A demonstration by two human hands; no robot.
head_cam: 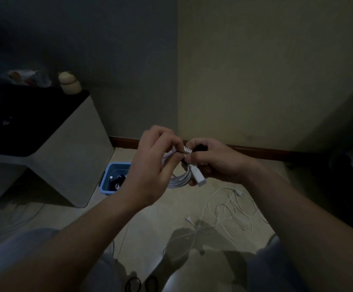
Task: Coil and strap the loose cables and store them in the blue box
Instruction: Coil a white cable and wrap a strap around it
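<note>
A: How far along is this looking?

B: Partway. The blue box is already holding dark cables. 1 coiled white cable is hanging between the hands, being strapped. 1 loose white cable is waiting on the floor.

A: Grips?

B: Both are clamping on the coil: the left hand is pinching its top, the right hand is curling round it.

A: The plug?

B: Its long axis is slanting, tip pointing down-right.

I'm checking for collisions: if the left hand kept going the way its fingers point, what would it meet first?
The left hand points right, so it would likely meet the right hand, just across the white cable both grip; depth is unclear.
</note>
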